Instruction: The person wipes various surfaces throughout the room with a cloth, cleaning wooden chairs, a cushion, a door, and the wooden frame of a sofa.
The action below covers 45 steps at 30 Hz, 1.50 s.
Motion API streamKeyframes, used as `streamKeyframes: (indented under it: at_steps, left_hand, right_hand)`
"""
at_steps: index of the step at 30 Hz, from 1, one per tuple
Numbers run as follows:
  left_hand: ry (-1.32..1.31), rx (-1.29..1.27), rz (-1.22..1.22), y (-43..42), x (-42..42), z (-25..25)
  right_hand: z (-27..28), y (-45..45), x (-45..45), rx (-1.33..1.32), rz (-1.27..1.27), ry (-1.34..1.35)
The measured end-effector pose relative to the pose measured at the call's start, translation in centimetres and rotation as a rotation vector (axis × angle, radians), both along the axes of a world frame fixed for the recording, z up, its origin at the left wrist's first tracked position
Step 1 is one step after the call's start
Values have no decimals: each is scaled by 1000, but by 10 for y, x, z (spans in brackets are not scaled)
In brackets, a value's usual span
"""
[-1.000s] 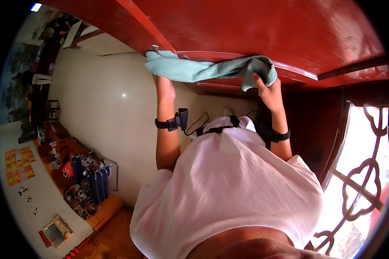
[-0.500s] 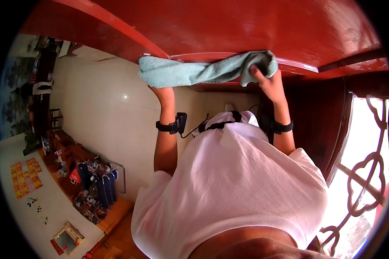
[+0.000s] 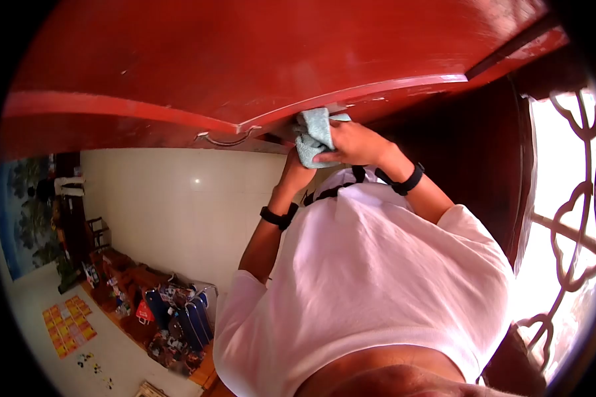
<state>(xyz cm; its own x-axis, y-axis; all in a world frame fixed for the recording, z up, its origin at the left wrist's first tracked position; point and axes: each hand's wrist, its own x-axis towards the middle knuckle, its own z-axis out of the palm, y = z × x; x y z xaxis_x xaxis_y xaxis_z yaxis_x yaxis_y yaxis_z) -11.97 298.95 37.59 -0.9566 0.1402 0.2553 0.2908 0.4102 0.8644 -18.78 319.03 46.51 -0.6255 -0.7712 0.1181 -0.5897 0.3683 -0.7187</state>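
A light blue-green cloth [image 3: 315,135] is bunched up between my hands, close to the lower edge of a red wooden panel [image 3: 245,59]. My right hand [image 3: 356,143] has its fingers closed round the cloth's right side. My left hand [image 3: 297,171] is at the lower left of the cloth and grips it, its fingertips partly hidden behind the fabric. A curved metal handle [image 3: 228,140] hangs from the red panel to the left of the cloth.
Pale floor tiles [image 3: 179,205] lie below left. Farther off are blue folding chairs [image 3: 195,321] beside a cluttered wooden bench. A bright window with a curled metal grille [image 3: 566,231] is at the right, next to a dark red cabinet side [image 3: 470,159].
Both hands have come together, and the cloth, earlier stretched between them, is now bunched. The view has shifted, and the metal handle now shows in full.
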Motion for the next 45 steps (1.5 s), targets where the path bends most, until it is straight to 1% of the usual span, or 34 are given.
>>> streamKeyframes:
  at_steps: [1,2,3,5,6,7,9,10,11,12,13,14,15,17,18,19,20,22,23,25,26,27,28,29,30,31,33,34,35,37,38,39,43,45]
  left_hand:
    - [43,47,-61,10,-3,11]
    - [0,-27,-128,8,-7,23]
    - [-36,-100,-194,3,-14,38]
    - [-116,-141,-235,13,-22,71]
    - [-177,-153,-240,18,-20,96]
    - [-237,-167,-245,21,-18,123]
    - [98,-203,-114,17,-11,166]
    - [324,-222,-9,2,-5,180]
    - [521,-227,191,-16,11,192]
    - [711,-30,376,-48,19,188]
    - [807,41,399,-85,25,199]
    - [891,254,538,-128,22,199]
    - [987,471,668,-172,20,199]
    - [827,484,965,-176,1,219]
    - [624,318,1119,-150,-21,237]
    - [569,452,1115,-158,-39,227]
    - [513,585,1105,-167,-56,214]
    - [441,621,869,-148,-80,204]
    - [449,625,876,-138,-78,208]
    - [223,692,960,-114,-81,231]
    - [216,701,951,-112,-84,233]
    - [235,717,1023,-109,-87,233]
    - [253,739,1092,-104,-92,233]
    - [244,765,1077,-101,-95,235]
    - [268,729,1027,-102,-94,237]
    - [289,691,980,-104,-94,236]
    - [285,697,962,-119,-98,227]
    - [323,641,942,-122,-100,228]
    - [360,582,920,-122,-100,229]
    - [346,598,918,-110,-96,238]
    - [338,600,924,-106,-94,239]
    - [339,615,923,-107,-93,237]
    - [327,683,889,-115,-93,232]
    - [320,711,882,-119,-94,231]
  right_hand:
    - [2,-3,6,-31,-37,-4]
    - [10,1,5,-161,-27,-46]
    - [13,9,1,-143,-37,-43]
    - [17,26,-8,-312,-12,23]
    - [28,36,-7,-352,-48,-4]
    - [29,49,-11,-382,-94,191]
    - [46,85,-11,-383,-472,318]
    - [46,111,-16,-442,-649,423]
    - [46,137,-24,-501,-823,531]
    - [62,156,-30,-601,-998,698]
    - [65,181,-37,-665,-1102,852]
    - [92,194,-34,-419,-1144,1068]
    - [97,207,-37,-317,-1162,1112]
    - [99,221,-45,-131,-1159,1172]
    - [97,222,-50,-49,-1138,1187]
    - [82,222,-59,83,-1119,1227]
    - [62,215,-65,89,-1160,1204]
    - [36,194,-67,144,-1220,1205]
    - [30,186,-65,159,-1221,1190]
    - [1,183,-62,68,-1247,1072]
    - [-17,179,-58,-45,-1287,951]
    - [-33,186,-54,10,-1218,935]
    - [-36,189,-49,-41,-1164,901]
    - [-37,195,-49,-92,-1101,874]
    - [-23,196,-48,-238,-1098,795]
    - [-1,200,-51,-220,-1096,816]
    - [47,209,-57,-240,-1117,1055]
    - [66,217,-63,-205,-1163,1122]
    - [88,223,-63,-38,-1148,1224]
    - [115,220,-70,-32,-1119,1304]
    - [117,222,-75,68,-1039,1359]
    - [105,218,-81,-42,-1088,1347]
    - [46,201,-67,-84,-1146,1159]
    - [9,198,-55,139,-1207,1077]
